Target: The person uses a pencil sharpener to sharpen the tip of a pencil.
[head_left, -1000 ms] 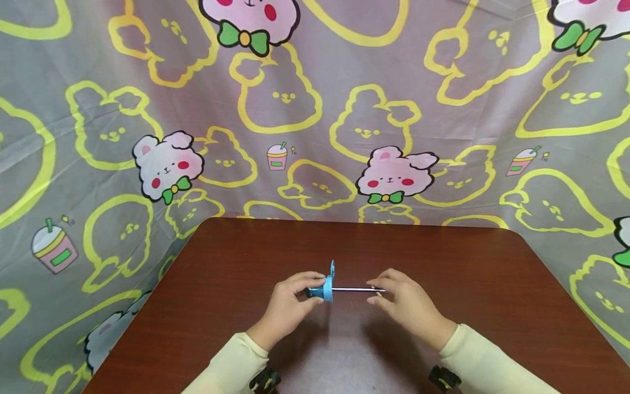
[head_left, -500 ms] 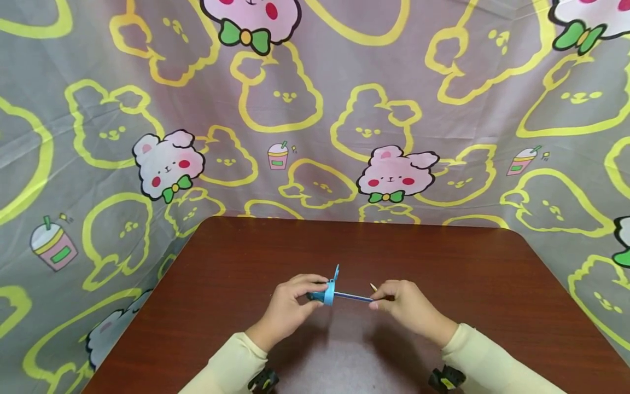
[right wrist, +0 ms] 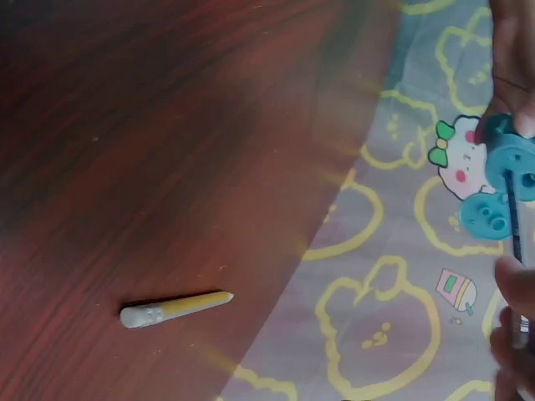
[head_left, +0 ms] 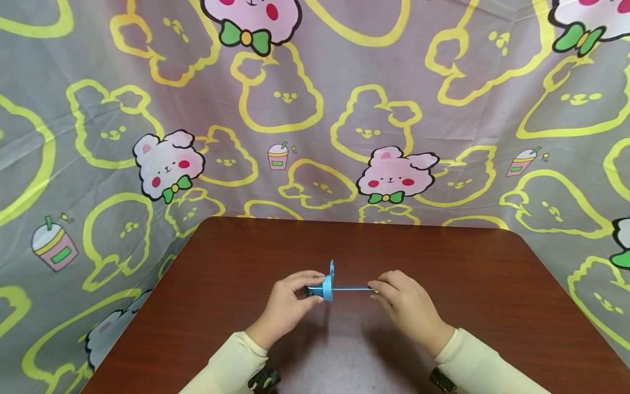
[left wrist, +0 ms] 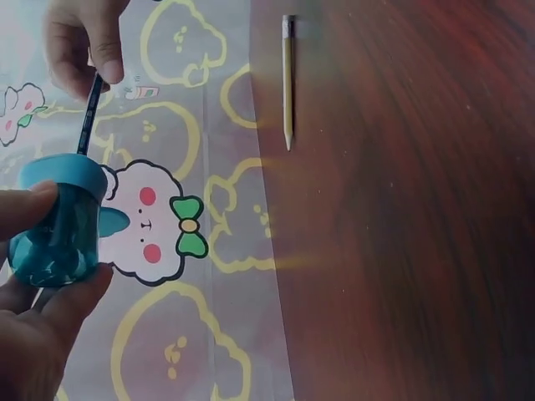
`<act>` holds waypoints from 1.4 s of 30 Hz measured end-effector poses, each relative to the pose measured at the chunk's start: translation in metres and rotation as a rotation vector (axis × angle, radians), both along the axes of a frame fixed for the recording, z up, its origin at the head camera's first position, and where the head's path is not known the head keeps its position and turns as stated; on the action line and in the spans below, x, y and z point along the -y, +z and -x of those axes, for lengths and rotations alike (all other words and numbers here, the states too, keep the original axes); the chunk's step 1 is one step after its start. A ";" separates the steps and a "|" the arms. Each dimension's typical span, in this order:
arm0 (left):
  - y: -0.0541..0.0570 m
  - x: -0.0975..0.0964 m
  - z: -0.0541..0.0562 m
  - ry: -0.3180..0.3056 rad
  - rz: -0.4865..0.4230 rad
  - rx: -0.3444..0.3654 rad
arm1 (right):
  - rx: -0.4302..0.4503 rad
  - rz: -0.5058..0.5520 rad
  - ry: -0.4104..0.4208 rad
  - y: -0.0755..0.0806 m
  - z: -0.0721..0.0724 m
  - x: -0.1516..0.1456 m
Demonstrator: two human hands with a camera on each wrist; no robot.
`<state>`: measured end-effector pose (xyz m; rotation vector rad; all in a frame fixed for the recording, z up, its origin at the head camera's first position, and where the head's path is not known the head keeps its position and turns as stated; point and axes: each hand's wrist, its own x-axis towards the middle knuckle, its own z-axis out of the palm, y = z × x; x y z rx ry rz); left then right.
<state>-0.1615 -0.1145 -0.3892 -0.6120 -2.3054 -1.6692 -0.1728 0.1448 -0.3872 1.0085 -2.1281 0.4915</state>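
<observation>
My left hand (head_left: 283, 312) grips a blue pencil sharpener (head_left: 324, 290) with a see-through body, held on its side above the table. Its round flip lid (right wrist: 485, 215) stands open, and two holes show in the top in the right wrist view. A slim dark blue pencil (head_left: 350, 288) has one end in a hole of the sharpener. The fingertips of my right hand (head_left: 415, 312) pinch this pencil near its other end, a short way from the sharpener. Its sharpened end is hidden inside.
A yellow pencil (left wrist: 288, 83) with a whitish eraser end lies on the dark red-brown table (head_left: 275, 246). In the head view my right hand mostly hides it. A grey curtain (head_left: 315, 148) with cartoon bears and rabbits hangs behind and beside the table.
My right hand has rolled and risen, bringing the blue pencil from a slant back to level with the sharpener. My left hand has tilted the sharpener slightly and stays in nearly the same place.
</observation>
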 end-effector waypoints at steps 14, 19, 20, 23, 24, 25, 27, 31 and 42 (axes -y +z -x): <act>0.002 0.004 -0.003 -0.098 0.095 -0.098 | 0.834 0.192 0.095 0.011 -0.002 -0.004; 0.001 0.002 -0.004 -0.110 0.154 -0.161 | 1.260 0.248 0.070 0.016 0.002 -0.010; 0.001 0.002 -0.003 -0.105 0.159 -0.162 | 1.212 0.225 0.067 0.014 0.002 -0.010; -0.001 0.000 -0.003 -0.062 0.131 -0.114 | 0.804 0.088 0.044 0.007 0.000 -0.007; -0.001 0.000 -0.002 -0.040 0.110 -0.087 | 0.622 0.048 0.029 0.005 -0.001 -0.006; -0.001 0.000 -0.002 -0.018 0.084 -0.058 | 0.442 0.017 0.013 0.002 -0.001 -0.005; -0.001 0.000 -0.001 0.013 0.024 0.004 | 0.137 -0.008 -0.004 -0.002 0.000 -0.003; 0.000 0.000 -0.001 0.004 -0.040 0.062 | -0.194 0.027 0.038 -0.006 0.003 -0.001; 0.003 0.002 -0.007 -0.099 0.051 0.005 | 0.614 0.156 0.059 0.008 -0.006 -0.002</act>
